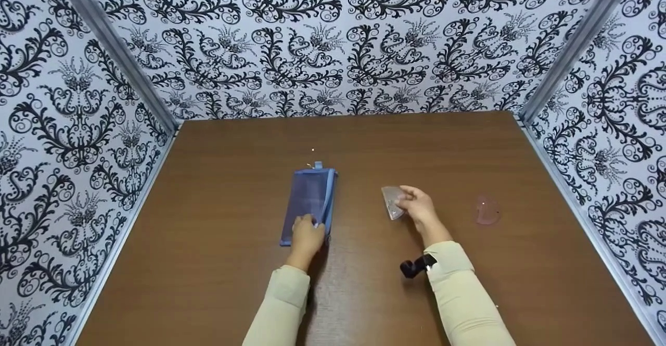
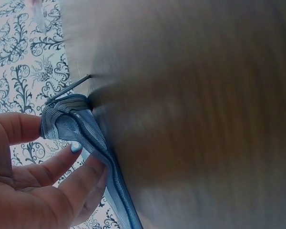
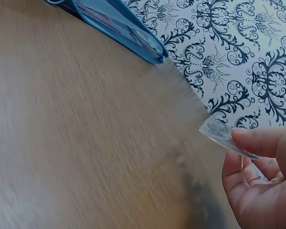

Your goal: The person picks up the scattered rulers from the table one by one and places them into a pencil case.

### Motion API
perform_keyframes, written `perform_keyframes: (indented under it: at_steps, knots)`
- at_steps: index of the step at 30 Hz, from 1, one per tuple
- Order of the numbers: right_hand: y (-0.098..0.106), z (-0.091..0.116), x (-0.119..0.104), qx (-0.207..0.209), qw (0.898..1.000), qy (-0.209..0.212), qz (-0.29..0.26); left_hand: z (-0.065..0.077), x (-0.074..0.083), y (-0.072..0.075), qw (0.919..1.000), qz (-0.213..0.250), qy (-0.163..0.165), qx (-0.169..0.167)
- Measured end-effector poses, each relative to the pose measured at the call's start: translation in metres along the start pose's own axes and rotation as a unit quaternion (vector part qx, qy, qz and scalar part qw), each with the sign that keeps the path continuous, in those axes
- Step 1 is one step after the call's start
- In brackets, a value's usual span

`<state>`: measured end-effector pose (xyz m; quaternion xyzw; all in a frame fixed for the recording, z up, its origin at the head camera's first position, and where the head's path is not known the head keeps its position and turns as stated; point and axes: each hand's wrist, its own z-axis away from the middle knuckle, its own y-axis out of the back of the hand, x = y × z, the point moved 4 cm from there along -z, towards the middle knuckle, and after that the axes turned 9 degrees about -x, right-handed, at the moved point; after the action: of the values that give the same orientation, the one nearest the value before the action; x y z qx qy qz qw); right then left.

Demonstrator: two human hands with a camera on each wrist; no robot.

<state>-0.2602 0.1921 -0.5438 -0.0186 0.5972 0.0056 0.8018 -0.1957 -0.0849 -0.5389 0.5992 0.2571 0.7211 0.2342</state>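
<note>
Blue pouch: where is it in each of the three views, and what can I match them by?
Head: the blue pouch lies just left of centre, its near end in the left hand.
Left wrist: lower left, cut off by the bottom edge.
Right wrist: at the top, left of the middle, cut off by the top edge.
Shared landmark: the black-and-white patterned wall.

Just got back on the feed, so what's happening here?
A person's left hand grips the near end of a blue pouch on the table. Their right hand pinches a clear piece between thumb and fingers, apart from the pouch and to its right. A pinkish see-through piece lies farther right, untouched.
</note>
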Motion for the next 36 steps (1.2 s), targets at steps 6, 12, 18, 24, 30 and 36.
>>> perform_keyframes:
  at_steps: [6, 12, 18, 24, 30, 36]
  knots:
    - [-0.009, -0.002, -0.001, -0.006, 1.000, -0.001, -0.003, 0.000, 0.001, 0.001, 1.0000, 0.001, 0.003, -0.004]
    - [-0.018, -0.002, -0.001, -0.012, 1.000, 0.002, 0.001, 0.001, 0.001, 0.001, 0.9999, 0.007, 0.007, -0.010]
    - [-0.026, -0.004, 0.002, -0.014, 1.000, 0.005, 0.010, 0.002, 0.002, 0.001, 0.9999, 0.006, 0.003, -0.009]
    - [-0.035, -0.007, 0.005, -0.023, 1.000, 0.010, -0.001, 0.002, 0.003, 0.001, 0.9996, 0.010, 0.009, -0.024]
    - [-0.045, -0.008, 0.005, -0.028, 1.000, 0.001, -0.009, 0.001, 0.002, 0.001, 0.9994, 0.015, 0.013, -0.027]
    - [-0.055, -0.009, 0.005, -0.035, 0.999, -0.005, -0.010, 0.000, 0.001, 0.000, 0.9994, 0.013, 0.017, -0.025]
